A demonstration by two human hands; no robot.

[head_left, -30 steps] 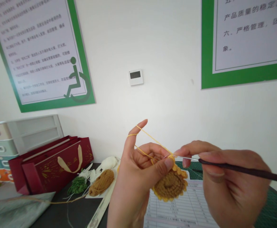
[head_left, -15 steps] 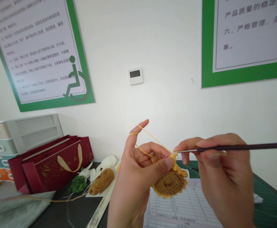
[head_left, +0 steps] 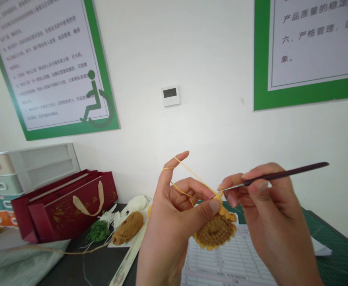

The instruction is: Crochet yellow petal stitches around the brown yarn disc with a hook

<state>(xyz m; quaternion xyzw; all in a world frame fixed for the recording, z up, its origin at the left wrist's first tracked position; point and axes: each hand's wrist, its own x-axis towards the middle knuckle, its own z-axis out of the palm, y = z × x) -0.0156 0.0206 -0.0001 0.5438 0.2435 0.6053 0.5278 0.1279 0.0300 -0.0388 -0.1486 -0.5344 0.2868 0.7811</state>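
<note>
My left hand (head_left: 176,218) pinches the upper edge of a round crochet piece (head_left: 215,232), brown in the middle with a yellow scalloped rim. Yellow yarn (head_left: 196,174) loops round its raised index finger and runs down to the rim. My right hand (head_left: 269,206) grips a crochet hook (head_left: 287,173) with a dark handle, pointing up to the right. The hook's thin metal end meets the yellow stitches beside my left thumb; its very tip is too small to make out.
A printed sheet (head_left: 230,258) lies under the hands on a green mat (head_left: 331,246). To the left are brown yarn (head_left: 128,227), green yarn (head_left: 98,231), a red gift bag (head_left: 69,202) and small drawers (head_left: 4,184). Behind is a wall with posters.
The hook's handle has swung so its far end points higher and is now in view. My right hand has turned and shifted slightly left. The crochet piece has moved slightly right.
</note>
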